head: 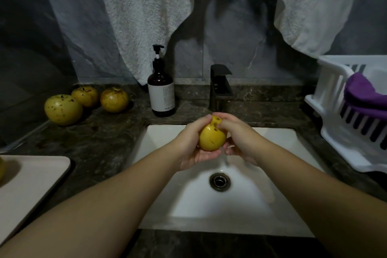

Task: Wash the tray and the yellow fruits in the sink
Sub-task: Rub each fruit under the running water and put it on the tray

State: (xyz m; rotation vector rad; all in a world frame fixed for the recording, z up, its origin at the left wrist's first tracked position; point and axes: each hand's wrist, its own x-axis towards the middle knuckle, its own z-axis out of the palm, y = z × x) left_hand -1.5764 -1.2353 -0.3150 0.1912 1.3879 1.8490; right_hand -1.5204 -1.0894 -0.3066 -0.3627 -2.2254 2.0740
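Beyond my grip stands a black tap [221,88], a soap bottle [160,88] to its left, towels [146,16] above, and a rack [343,111] with purple cloth [364,94] to my right.

Both your forearms reach fwd from the bottom corners & converge at centre frame. Your left hand [191,142] sits palm-up, cupped, fingers curled up the far left side of the yellow fruit [212,138], thumb side toward you. Your right hand [237,138] comes in from the right, back of hand up, fingers wrapped over the top & right side, thumb low near the left palm. Wrists roughly level, both bent slightly inward. Hands touch at the fingertips up top.
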